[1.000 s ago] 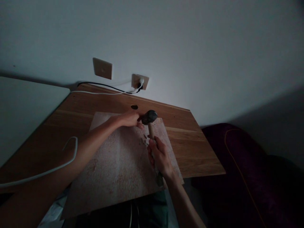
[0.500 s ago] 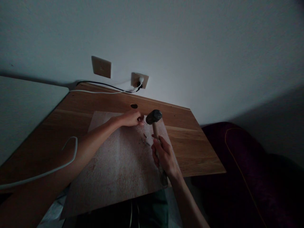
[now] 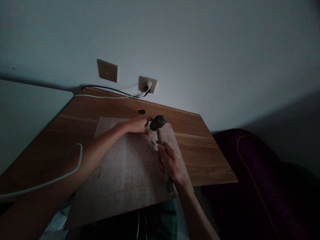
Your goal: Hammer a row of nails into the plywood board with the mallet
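A board (image 3: 125,173) lies on the desk (image 3: 200,160); nails (image 3: 151,146) lie on the board's far right; a cable (image 3: 50,180) lies left.

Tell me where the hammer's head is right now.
In the head view, the hammer's head is near centre, over the far edge of the thin board, close beside the left hand; the right hand grips its handle.

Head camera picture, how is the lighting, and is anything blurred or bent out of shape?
Head view: dim and underexposed, the wall brightest; the purple seat at right sinks into near-black; the hammer in the right hand reads fairly sharp; the table edges splay from wide-angle distortion.
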Demonstrator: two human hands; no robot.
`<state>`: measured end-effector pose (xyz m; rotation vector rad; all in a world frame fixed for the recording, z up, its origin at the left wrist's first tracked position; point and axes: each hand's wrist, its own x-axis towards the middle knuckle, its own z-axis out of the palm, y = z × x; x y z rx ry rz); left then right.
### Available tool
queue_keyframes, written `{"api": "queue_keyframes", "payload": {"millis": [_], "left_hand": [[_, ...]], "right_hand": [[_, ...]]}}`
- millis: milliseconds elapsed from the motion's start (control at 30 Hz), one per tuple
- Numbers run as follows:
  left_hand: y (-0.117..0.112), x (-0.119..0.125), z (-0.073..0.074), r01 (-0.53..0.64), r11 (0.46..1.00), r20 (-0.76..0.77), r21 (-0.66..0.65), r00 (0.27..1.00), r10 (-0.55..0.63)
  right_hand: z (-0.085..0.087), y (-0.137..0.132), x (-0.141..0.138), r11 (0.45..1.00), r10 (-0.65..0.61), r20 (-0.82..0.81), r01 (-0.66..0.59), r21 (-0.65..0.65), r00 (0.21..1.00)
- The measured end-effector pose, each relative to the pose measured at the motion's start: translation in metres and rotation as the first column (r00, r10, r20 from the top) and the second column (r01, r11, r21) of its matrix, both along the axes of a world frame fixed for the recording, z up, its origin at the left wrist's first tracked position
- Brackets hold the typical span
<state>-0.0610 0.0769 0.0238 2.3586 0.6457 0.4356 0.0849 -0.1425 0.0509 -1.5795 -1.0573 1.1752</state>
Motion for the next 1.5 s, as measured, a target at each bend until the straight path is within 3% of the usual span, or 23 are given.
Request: {"api": "queue_keyframes", "payload": {"millis": [200,400,667,900,1067,1300,1367,1500], "left_hand": [[-0.001,-0.001,0.001,0.015,0.999,-0.003,0.045,1.000,-0.015],[0.002,0.002,-0.003,0.001,0.998,-0.037,0.067,0.999,0.001],[0.005,0.002,-0.007,0.068,0.995,0.017,0.071,0.997,-0.069],[-0.002,-0.001,0.003,0.061,0.998,0.055,-0.033,0.997,-0.059],[-0.005,-0.004,0.013,0.089,0.995,-0.011,0.042,0.996,-0.088],[-0.011,-0.006,0.039,-0.003,0.984,-0.087,0.179,0.996,0.018],[-0.017,-0.002,0.041,0.059,0.981,-0.099,0.184,0.994,-0.042],[-0.034,0.012,0.039,0.289,0.951,-0.179,0.108,0.947,-0.268]], "right_hand": [[-0.001,-0.001,0.002,1.000,0.017,0.017,-0.017,-0.012,1.000],[0.001,-0.008,0.007,0.998,-0.059,0.010,0.059,0.012,0.998],[0.002,-0.008,0.005,0.999,-0.035,-0.019,0.035,0.019,0.999],[-0.007,0.001,0.000,0.999,0.043,-0.013,-0.044,-0.019,0.999],[-0.005,-0.001,0.003,0.999,0.023,0.012,-0.023,-0.024,1.000],[-0.009,-0.032,0.022,0.997,-0.071,0.014,0.071,0.006,0.997],[-0.014,-0.041,0.029,0.995,-0.101,0.008,0.101,0.018,0.995],[-0.023,-0.048,0.040,0.994,-0.109,0.022,0.109,-0.006,0.994]]}}
